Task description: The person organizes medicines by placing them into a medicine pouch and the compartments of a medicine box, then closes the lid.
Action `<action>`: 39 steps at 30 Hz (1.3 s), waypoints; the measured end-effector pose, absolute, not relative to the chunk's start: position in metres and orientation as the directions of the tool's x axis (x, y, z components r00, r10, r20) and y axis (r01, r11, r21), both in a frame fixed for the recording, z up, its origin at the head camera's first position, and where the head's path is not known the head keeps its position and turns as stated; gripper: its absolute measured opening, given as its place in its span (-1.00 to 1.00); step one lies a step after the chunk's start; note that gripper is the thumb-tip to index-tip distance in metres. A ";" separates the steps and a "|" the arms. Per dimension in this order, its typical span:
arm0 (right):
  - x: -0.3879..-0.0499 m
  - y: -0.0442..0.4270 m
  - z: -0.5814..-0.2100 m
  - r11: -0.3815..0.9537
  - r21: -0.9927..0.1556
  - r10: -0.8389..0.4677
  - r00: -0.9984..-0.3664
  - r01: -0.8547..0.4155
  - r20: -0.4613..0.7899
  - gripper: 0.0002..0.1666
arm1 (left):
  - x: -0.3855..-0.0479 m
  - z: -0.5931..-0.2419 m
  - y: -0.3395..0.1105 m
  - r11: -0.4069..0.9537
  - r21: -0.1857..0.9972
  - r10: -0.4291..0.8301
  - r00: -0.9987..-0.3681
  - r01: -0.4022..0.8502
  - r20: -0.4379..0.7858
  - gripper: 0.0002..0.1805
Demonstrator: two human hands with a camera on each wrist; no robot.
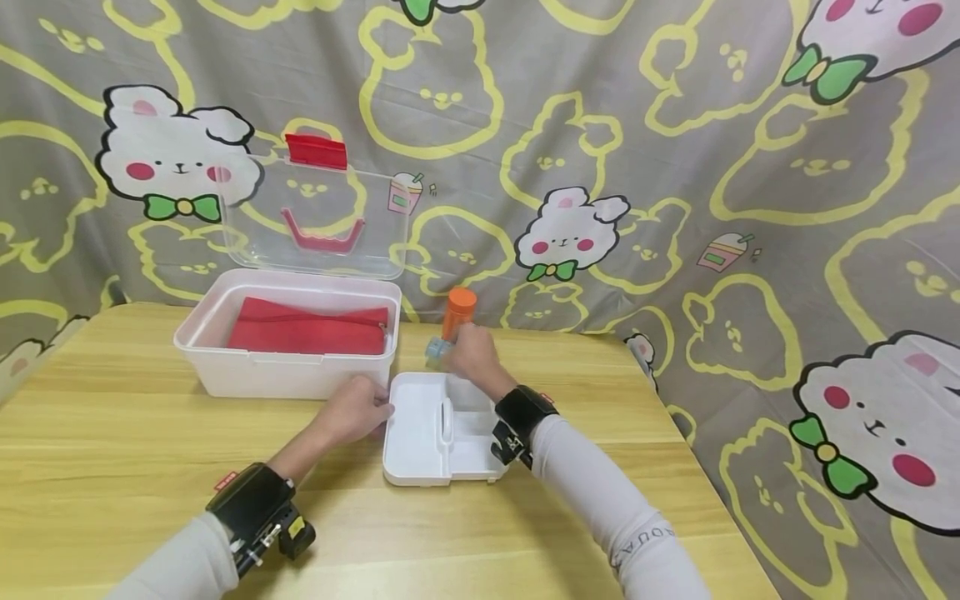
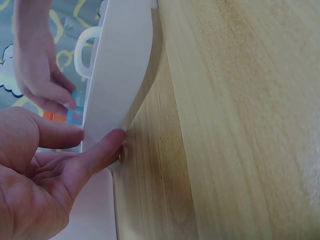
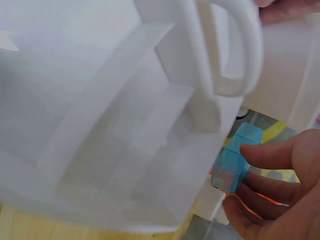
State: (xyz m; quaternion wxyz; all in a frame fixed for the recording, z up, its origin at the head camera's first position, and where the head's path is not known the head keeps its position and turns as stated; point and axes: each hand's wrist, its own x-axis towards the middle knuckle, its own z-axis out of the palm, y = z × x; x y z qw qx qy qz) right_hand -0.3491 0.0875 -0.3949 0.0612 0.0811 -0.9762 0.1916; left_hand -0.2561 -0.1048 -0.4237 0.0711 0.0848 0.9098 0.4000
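Observation:
My left hand (image 1: 358,408) pinches the left edge of a white divided tray (image 1: 415,425) with a raised handle. Thumb and finger lie on either side of the tray's rim in the left wrist view. Beyond the tray's far edge, my right hand (image 1: 474,348) holds a translucent blue pill box (image 3: 234,160) between thumb and fingers. The pill box has several small lidded sections. An orange bottle (image 1: 459,310) stands just behind the right hand, its lower part hidden. The tray compartments (image 3: 125,125) visible in the right wrist view hold nothing.
Left of the tray stands a white storage box (image 1: 285,379), its clear lid (image 1: 258,237) with red latch raised. A red pouch (image 1: 307,329) lies inside. All stand on a wooden table (image 1: 112,450) against a patterned curtain (image 1: 675,125).

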 end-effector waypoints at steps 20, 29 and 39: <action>-0.287 0.140 -0.361 0.866 -0.392 -0.317 -0.947 -0.309 0.045 -0.69 | -0.253 -0.424 -0.107 0.638 0.767 0.203 -0.976 0.072 -0.077 -0.84; -0.252 0.154 -0.362 0.839 -0.405 -0.414 -0.909 -0.364 -0.041 -0.72 | -0.256 -0.424 -0.105 0.640 0.766 0.193 -0.977 0.057 -0.089 -0.84; -0.234 0.160 -0.377 0.812 -0.394 -0.513 -0.849 -0.430 -0.129 -0.72 | -0.255 -0.425 -0.106 0.649 0.759 0.202 -0.975 0.060 -0.095 -0.83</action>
